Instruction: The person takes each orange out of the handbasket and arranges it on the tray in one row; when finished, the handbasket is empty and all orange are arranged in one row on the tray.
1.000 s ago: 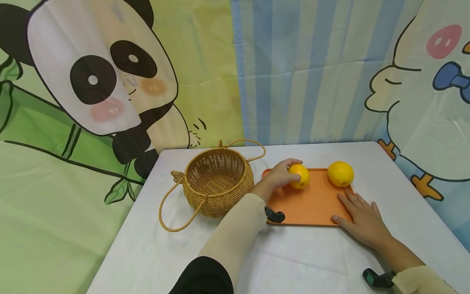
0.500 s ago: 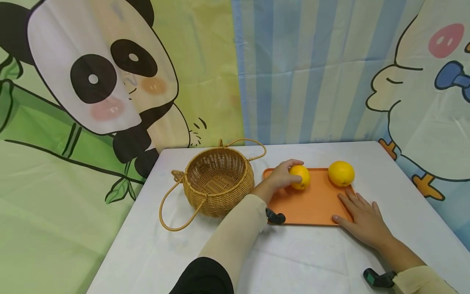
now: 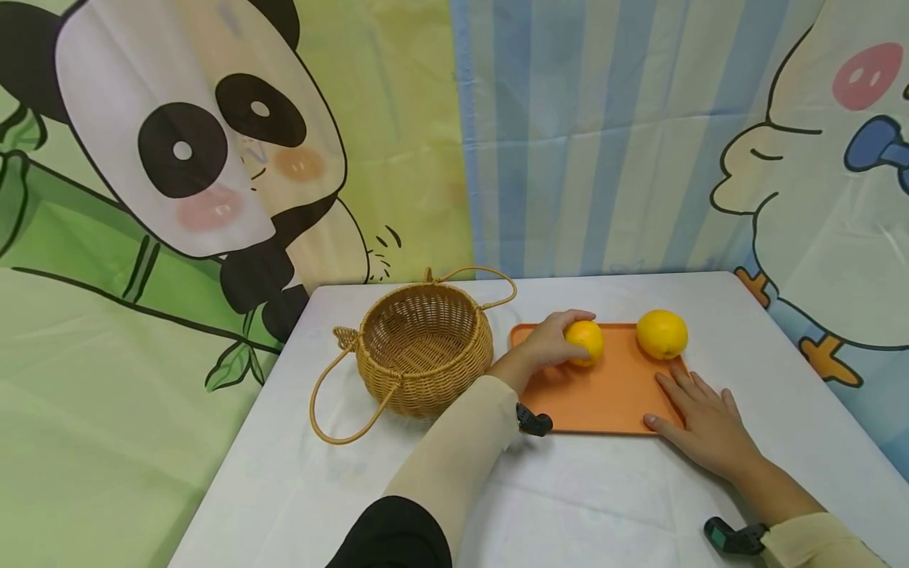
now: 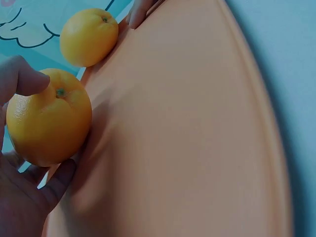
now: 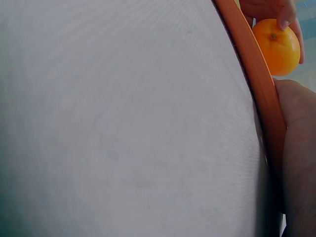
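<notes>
My left hand (image 3: 548, 347) holds an orange (image 3: 586, 344) over the left half of the orange-coloured tray (image 3: 604, 402). In the left wrist view the thumb presses near the stem end of this fruit, and other fingers curl at its lower side. A second yellow-orange fruit of the same kind (image 3: 662, 334) sits at the tray's far right corner, apart from both hands. With fingers spread and fairly straight, my right hand (image 3: 703, 426) rests on the tray's right edge. The right wrist view has only part of that hand, against the tray rim (image 5: 261, 84).
A round wicker basket (image 3: 424, 347) stands left of the tray, its two loop handles folded outward. Nothing shows inside it. The white-covered table (image 3: 589, 497) ends at a cartoon-print curtain (image 3: 398, 142) behind. My left forearm passes close by the basket's right side.
My left hand and the orange in it have shifted slightly to the right over the tray. The right hand, basket and second fruit keep their places.
</notes>
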Available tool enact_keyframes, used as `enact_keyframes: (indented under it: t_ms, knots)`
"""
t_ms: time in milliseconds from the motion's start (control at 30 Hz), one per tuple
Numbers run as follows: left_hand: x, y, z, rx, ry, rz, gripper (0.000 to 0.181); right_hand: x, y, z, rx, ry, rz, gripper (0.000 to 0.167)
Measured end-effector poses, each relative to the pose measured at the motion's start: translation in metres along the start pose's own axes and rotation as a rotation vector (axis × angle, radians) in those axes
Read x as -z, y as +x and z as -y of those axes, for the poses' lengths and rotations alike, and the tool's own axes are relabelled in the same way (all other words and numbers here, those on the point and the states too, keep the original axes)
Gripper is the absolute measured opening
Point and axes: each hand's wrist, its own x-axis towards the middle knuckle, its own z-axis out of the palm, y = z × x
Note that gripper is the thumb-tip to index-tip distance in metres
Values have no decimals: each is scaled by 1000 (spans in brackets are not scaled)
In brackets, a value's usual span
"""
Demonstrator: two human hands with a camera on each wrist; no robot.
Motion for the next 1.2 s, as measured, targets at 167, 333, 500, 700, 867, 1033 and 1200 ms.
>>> enact_keyframes:
  t_ms: [167, 333, 500, 700, 867, 1033, 1200]
  knots:
    - [-1, 1, 2, 8, 14, -11, 74, -2, 0, -1, -1, 1, 3, 96]
    - [-1, 2, 4, 16, 22, -29, 75, -3, 1, -2, 4, 10, 1, 95]
    - [-2, 4, 5, 27, 51, -72, 75, -2, 1, -2, 2, 5, 2, 95]
    - [-2, 6, 6, 42, 63, -102, 74, -1, 0, -2, -2, 6, 1, 95]
    - [-1, 8, 8, 27, 86, -116, 75, -1, 0, -1, 5, 5, -5, 95]
    - [1, 8, 8, 11, 101, -121, 74, -2, 0, -2, 3, 9, -2, 95]
    - [0, 7, 8, 19, 108, -150, 72, -2, 0, -3, 1, 11, 0, 95]
